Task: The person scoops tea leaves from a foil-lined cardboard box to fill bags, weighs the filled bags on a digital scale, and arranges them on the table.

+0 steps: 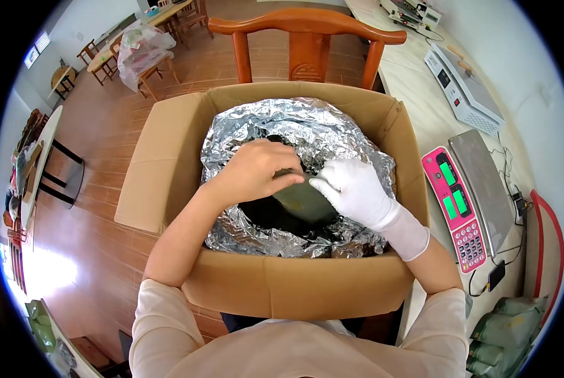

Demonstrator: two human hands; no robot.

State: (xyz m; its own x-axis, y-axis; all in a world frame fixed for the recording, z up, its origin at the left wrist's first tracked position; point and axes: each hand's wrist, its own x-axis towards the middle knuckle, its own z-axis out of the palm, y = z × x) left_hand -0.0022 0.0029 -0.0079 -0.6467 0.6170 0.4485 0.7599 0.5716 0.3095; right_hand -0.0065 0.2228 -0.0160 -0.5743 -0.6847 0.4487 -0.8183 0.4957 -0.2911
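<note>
A dull green pouch (304, 200) hangs between my hands inside the foil-lined carton. My bare left hand (257, 167) pinches its upper edge from the left, thumb toward the middle. On the other side, my right hand (352, 190), in a white glove, grips the same edge with thumb and fingers closed. Crumpled silver foil (225, 132) lines the cardboard box (263, 283) and surrounds both hands. Dark contents (263, 214) show in the foil around the pouch, partly hidden by the hands.
A wooden chair (307, 39) stands behind the box. On the right-hand table sit a pink scale (455, 205) with a metal platform (480, 189) and a white machine (463, 88). Several green pouches (505, 334) lie at lower right. An open flap (159, 157) sticks out left.
</note>
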